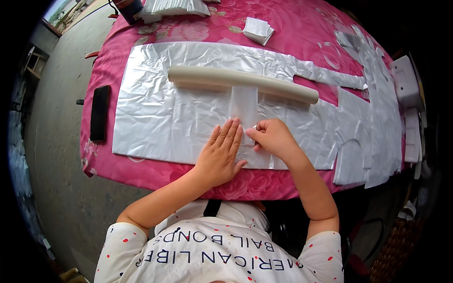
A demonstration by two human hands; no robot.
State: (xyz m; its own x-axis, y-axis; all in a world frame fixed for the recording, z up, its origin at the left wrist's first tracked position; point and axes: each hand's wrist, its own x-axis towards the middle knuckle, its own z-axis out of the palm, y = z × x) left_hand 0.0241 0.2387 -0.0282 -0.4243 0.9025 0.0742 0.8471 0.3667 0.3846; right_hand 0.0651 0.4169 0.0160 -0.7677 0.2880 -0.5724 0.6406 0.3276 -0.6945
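My left hand (219, 155) lies flat with its fingers stretched out, pressing on silvery-white plastic sheeting (155, 113). Beside its fingertips runs a narrow, translucent folded plastic strip (244, 101), which reaches up to a long beige tube (212, 75). My right hand (273, 137) is closed, its thumb and forefinger pinching at the strip's right edge near the lower end. Its other fingers are curled under and partly hidden. The tube rests across the sheeting, sloping slightly down to the right.
A pink flowered cloth (198, 30) covers the table. A black phone (99, 113) lies at the left edge. Small white folded packets (258, 30) sit at the back, near a larger white pile (174, 7) and a dark cup (128, 8). Cut plastic bags (377, 122) spread over the right side.
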